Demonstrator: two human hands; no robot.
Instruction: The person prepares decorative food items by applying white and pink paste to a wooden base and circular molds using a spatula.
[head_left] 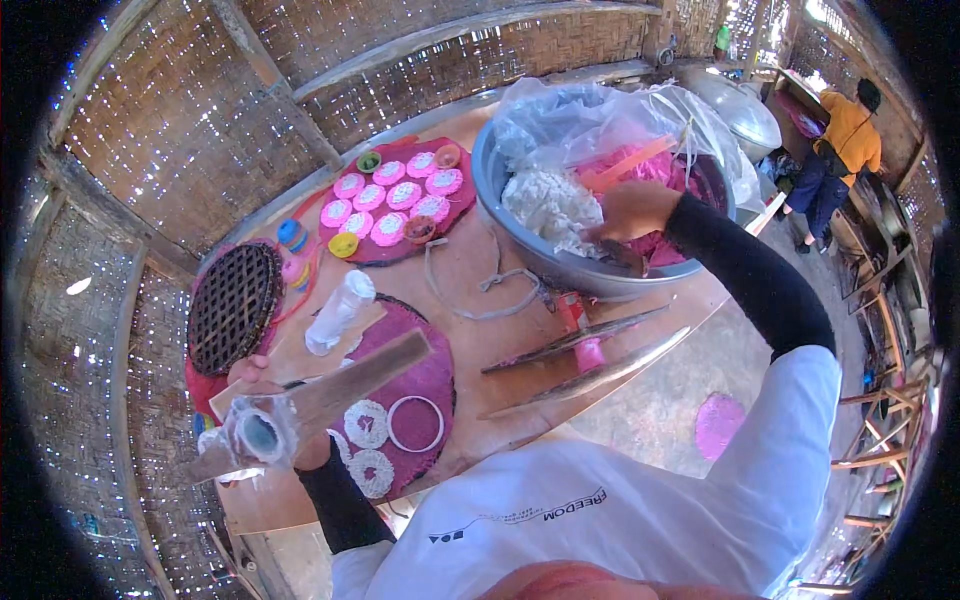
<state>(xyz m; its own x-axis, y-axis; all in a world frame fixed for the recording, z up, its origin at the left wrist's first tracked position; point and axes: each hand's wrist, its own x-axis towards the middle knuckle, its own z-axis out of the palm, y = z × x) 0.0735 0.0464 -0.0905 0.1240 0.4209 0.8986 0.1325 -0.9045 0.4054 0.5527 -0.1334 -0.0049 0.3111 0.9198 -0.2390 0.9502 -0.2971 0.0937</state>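
My left hand (312, 452) is closed around a wooden press (365, 385). A white-smeared cup with a round hole (260, 432) is set in the press, and a white cylinder (342, 312) stands out from its other board. My right hand (642, 212) reaches into a large blue-grey basin (487, 175), its fingers curled into white crumbly dough (548, 208). Pink dough (650, 170) lies beside the white, with an orange strip-like tool (625, 165) over it. Under the press is a round pink mat (405, 345) with white noodle-like rounds (366, 424) and a white ring (416, 424).
Clear plastic sheeting (560, 115) drapes over the basin. Another pink mat (455, 215) bears pink rounds with white centres and small coloured cups. A dark lattice tray (236, 308) leans at left. Wooden bars (575, 340) lie near the front edge. A person in orange (852, 140) stands far right.
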